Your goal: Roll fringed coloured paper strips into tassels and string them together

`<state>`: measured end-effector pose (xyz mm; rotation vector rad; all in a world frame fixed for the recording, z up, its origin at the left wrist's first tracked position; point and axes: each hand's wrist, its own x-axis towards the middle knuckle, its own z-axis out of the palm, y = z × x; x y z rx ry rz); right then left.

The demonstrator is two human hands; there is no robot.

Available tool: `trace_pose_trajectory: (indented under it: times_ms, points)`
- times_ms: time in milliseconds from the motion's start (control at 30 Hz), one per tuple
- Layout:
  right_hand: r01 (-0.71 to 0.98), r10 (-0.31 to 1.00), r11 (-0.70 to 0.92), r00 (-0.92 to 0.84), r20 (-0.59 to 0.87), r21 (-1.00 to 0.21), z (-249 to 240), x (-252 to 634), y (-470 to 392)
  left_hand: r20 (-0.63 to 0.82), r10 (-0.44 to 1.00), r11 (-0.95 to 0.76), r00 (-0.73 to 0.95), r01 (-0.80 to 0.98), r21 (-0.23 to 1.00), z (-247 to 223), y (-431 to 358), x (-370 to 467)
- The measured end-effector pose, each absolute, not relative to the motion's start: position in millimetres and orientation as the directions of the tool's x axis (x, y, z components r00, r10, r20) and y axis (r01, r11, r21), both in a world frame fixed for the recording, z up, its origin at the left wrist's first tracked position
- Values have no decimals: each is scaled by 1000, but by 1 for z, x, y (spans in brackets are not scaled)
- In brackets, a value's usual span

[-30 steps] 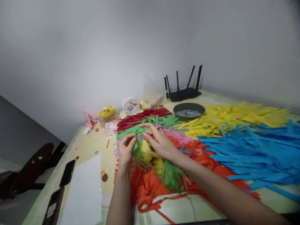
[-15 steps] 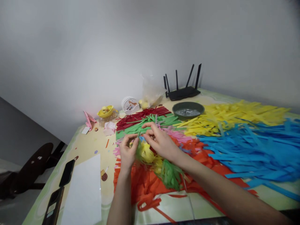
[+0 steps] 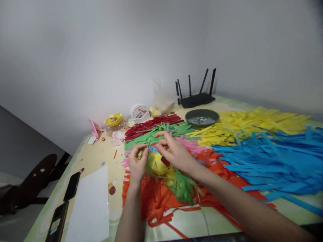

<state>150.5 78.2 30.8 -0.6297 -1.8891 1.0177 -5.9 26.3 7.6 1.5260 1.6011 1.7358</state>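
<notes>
Both hands are sitting slightly higher and closer together than a second ago; the green fringe that was draping over the left hand's thumb is now gathered in between the two hands.

Left hand [image 3: 137, 164], centre of frame, is pinching the near-left end of the paper garland [image 3: 168, 174], thumb and fingers closed on its green and yellow loops. Right hand [image 3: 174, 151] is meeting it from the right, fingertips curled together on a thin strip at the same spot, just above the yellow cluster. Both hands are clamped on the garland.

Garland is trailing from the fingers toward the lower right, long axis running diagonally from frame centre down under the right forearm, ending in a green tuft. It is lying on the orange strips [image 3: 161, 201].

Lower left: white sheet [image 3: 91, 205], two dark phones [image 3: 72, 186] beside it on the table [image 3: 101, 158].

Right of frame: blue strips [image 3: 272, 161], yellow strips [image 3: 252, 126] beyond them. Behind the hands: green strips [image 3: 151, 136], red strips [image 3: 151, 124], pink strips [image 3: 191, 145].

Far edge by the wall: dark bowl [image 3: 202, 118], black router [image 3: 196, 97] with antennas upright, clear bag [image 3: 163, 97], round white tub [image 3: 139, 112], small yellow dish [image 3: 114, 119]. Tub label is too small to read; no other writing is legible.
</notes>
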Motion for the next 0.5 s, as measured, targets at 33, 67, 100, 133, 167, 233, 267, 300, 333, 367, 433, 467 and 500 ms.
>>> trace_pose_trajectory:
  times_ms: [33, 67, 100, 133, 167, 233, 267, 300, 333, 367, 433, 467, 500]
  points:
    - [24, 743, 533, -491, 455, -846, 31, 151, 78, 469, 799, -315, -377, 402, 860, 8, 26, -6]
    - [25, 744, 532, -491, 453, -846, 30, 151, 78, 470, 798, -318, -377, 400, 860, 8, 27, -6]
    - [28, 745, 533, -490, 453, -846, 30, 151, 78, 472, 799, -320, -373, 401, 858, 9, 27, -6]
    - [29, 745, 534, -489, 454, -845, 30, 151, 78, 477, 799, -323, -366, 407, 854, 9, 27, -6]
    - [29, 744, 535, -491, 454, -844, 30, 151, 78, 484, 798, -325, -360, 419, 848, 9, 27, -6]
    - [28, 740, 535, -498, 452, -845, 30, 150, 79, 500, 791, -325, -352, 450, 832, 8, 27, -7]
    - [27, 739, 533, -502, 450, -846, 30, 150, 79, 506, 790, -324, -347, 464, 824, 8, 27, -8]
    - [26, 738, 532, -505, 448, -846, 30, 150, 79, 510, 790, -323, -341, 476, 818, 8, 27, -8]
    - [25, 737, 531, -506, 448, -847, 29, 150, 79, 513, 791, -323, -335, 484, 813, 7, 27, -9]
    - [24, 738, 531, -505, 448, -847, 29, 149, 80, 517, 791, -325, -327, 491, 808, 7, 27, -9]
    - [29, 742, 530, -499, 448, -847, 28, 149, 80, 538, 787, -339, -301, 518, 785, 8, 27, -8]
    - [31, 746, 529, -495, 447, -848, 27, 148, 80, 558, 781, -350, -279, 545, 762, 8, 26, -7]
    - [32, 750, 527, -488, 447, -849, 26, 148, 81, 583, 773, -362, -251, 580, 729, 9, 26, -7]
